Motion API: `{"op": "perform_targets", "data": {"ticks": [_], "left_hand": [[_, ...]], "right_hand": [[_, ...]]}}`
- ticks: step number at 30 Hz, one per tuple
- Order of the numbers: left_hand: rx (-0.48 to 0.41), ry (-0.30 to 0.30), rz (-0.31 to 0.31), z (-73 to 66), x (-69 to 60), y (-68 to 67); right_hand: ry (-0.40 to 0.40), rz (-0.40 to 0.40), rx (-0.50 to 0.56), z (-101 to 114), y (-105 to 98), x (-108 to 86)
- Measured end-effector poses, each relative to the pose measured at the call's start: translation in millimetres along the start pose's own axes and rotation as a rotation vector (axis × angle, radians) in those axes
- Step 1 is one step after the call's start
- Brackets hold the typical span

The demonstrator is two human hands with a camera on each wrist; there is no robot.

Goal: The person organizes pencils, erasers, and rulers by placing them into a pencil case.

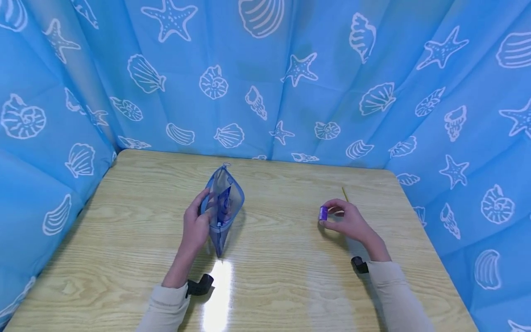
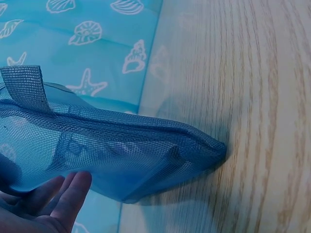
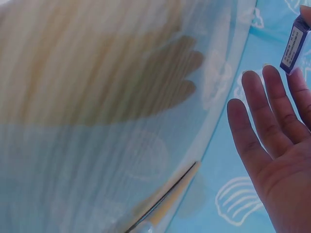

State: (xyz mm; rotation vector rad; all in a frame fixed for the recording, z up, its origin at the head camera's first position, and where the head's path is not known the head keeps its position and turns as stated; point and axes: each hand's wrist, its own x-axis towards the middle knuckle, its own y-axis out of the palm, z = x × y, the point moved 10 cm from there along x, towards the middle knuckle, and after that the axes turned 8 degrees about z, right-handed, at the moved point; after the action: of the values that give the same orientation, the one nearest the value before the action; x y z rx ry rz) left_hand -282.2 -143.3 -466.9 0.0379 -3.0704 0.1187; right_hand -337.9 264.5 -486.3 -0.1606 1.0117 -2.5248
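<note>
A blue mesh zip pouch (image 1: 237, 203) stands on the left half of the table with its mouth spread wide. My left hand (image 1: 197, 226) grips its left side, and in the left wrist view fingers (image 2: 73, 196) lie against the mesh (image 2: 121, 160). Inside the pouch shows a dark blue-purple item (image 1: 224, 205), its kind unclear. Over on the right, my right hand (image 1: 347, 222) pinches a small purple block (image 1: 323, 213) between thumb and index finger, just above the table. The right wrist view shows white printing on that block (image 3: 293, 46), the other fingers extended.
Behind the right hand lies a thin yellow stick (image 1: 345, 193), pencil-like in the right wrist view (image 3: 167, 194). The wood-grain table (image 1: 274, 258) meets a blue shell-print curtain (image 1: 257, 69) at the back and sides. Each wrist wears a small black camera (image 1: 200, 285).
</note>
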Motion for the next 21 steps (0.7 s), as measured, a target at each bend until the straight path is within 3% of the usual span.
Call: {"op": "perform_targets", "data": {"ticks": [21], "left_hand": [[0.012, 0.023, 0.001, 0.5, -1.5, 0.7]], "right_hand": [[-0.086, 0.061, 0.024, 41, 37, 30.7]]}}
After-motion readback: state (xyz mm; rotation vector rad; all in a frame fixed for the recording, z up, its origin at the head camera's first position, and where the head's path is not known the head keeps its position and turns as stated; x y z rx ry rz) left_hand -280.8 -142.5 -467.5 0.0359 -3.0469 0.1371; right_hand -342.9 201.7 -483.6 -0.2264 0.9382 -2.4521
